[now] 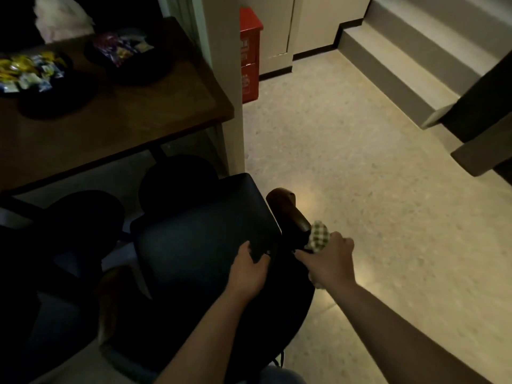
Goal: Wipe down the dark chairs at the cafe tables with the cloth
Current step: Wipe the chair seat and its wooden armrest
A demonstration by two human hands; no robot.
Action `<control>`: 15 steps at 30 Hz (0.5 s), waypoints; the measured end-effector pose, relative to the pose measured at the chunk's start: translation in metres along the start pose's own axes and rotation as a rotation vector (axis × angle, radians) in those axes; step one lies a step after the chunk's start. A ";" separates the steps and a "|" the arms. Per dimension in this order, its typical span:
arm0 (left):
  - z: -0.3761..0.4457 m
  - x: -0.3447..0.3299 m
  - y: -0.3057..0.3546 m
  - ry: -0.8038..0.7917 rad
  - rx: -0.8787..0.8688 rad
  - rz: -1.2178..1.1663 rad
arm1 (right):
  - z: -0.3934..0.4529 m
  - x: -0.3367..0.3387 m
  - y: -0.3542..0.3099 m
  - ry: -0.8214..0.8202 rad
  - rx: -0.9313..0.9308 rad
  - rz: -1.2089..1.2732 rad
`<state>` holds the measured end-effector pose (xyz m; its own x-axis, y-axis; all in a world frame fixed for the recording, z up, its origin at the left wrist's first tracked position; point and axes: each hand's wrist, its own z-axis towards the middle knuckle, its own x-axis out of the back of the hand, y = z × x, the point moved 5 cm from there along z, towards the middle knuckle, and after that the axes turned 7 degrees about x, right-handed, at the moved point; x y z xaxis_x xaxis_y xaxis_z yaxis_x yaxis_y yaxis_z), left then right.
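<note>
While the left hand grips the dark chair's seat cushion at lower centre, the right hand clutches a checked cloth against its wooden armrest.

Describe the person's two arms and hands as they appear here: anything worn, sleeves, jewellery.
Both forearms are bare up to the frame's bottom edge; no sleeve shows. The left hand and right hand wear no gloves, and no watch, ring or bracelet is visible, though dim light limits detail.

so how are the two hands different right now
The left hand grips the corner of the dark chair seat with bare fingers; the right hand holds a green checked cloth bunched against the brown wooden armrest. The left sits nearer the seat's middle, the right out over the lit floor. Both are bare-armed and on the same chair.
</note>
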<state>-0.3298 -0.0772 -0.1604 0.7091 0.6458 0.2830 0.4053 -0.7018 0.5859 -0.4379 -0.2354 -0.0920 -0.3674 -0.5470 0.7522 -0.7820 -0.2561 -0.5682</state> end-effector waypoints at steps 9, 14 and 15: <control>0.012 -0.043 -0.038 0.165 0.144 -0.173 | 0.000 -0.035 0.032 -0.047 -0.177 0.353; 0.029 -0.044 -0.046 0.136 0.211 -0.096 | 0.009 -0.042 0.039 -0.233 -0.268 0.560; 0.033 -0.046 -0.048 0.098 0.223 -0.049 | 0.010 -0.042 0.040 -0.276 -0.281 0.603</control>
<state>-0.3632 -0.0830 -0.2269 0.6309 0.6989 0.3370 0.5628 -0.7112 0.4212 -0.4487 -0.2305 -0.1494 -0.6645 -0.7195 0.2021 -0.5971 0.3484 -0.7226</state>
